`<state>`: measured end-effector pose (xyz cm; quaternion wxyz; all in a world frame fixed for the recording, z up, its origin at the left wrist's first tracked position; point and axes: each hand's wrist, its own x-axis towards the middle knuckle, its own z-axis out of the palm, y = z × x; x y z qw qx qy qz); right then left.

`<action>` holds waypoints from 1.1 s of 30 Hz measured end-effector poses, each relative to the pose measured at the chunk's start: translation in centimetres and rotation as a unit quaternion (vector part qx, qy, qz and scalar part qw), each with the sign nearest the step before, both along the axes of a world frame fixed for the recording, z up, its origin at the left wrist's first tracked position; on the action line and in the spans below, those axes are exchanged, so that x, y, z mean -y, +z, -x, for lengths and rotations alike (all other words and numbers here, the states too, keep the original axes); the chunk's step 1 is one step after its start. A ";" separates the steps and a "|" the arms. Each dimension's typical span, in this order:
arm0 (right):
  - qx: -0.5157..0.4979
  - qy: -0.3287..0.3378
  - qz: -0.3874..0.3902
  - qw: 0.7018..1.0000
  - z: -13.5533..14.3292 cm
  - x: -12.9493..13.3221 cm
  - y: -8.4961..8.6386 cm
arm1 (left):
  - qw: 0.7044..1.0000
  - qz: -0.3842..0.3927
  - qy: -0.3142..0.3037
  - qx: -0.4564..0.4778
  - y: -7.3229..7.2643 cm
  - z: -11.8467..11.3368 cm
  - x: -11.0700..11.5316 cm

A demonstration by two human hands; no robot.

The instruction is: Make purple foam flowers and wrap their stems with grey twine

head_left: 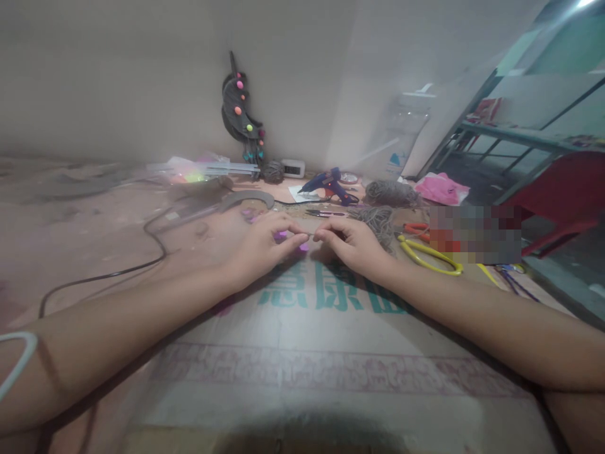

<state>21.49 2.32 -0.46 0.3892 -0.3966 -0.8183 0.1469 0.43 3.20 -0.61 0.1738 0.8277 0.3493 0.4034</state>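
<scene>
My left hand (270, 243) is closed in a pinch, thumb against fingertips. Facing it, my right hand (355, 243) pinches too, and the fingertips of both nearly meet over the printed sheet (283, 334). Something tiny and dark seems to sit between them, too small and blurred to name. Small purple pieces (303, 247) show below and behind the left fingers. Just beyond the hands lie small pointed scissors or snips (325, 214). A tangle of grey yarn (378, 224) is close behind my right hand.
At the back rest a blue glue gun (331, 186), a white digital clock (293, 168) and a clear bottle (404, 135). A dark crescent ornament (239, 107) leans on the wall. Yellow-handled pliers or scissors (430, 258) lie right; a black cord (113, 274) crosses left.
</scene>
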 end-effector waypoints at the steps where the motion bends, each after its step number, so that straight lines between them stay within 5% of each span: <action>1: 0.005 0.002 0.003 1.000 0.0 0.0 0.0 | 1.000 -0.001 -0.001 0.000 0.0 0.0 0.0; 19: 0.033 0.005 0.015 0.999 -0.2 -0.1 0.0 | 1.000 -0.006 -0.003 -0.003 -0.1 0.0 0.0; 28: -0.043 -0.020 0.031 0.998 0.0 0.0 -0.1 | 1.000 -0.015 -0.002 -0.010 -0.1 -0.1 0.0; 33: -0.083 0.070 0.105 0.988 0.1 -0.2 -0.7 | 1.000 -0.016 -0.009 -0.010 -0.1 -0.1 -0.2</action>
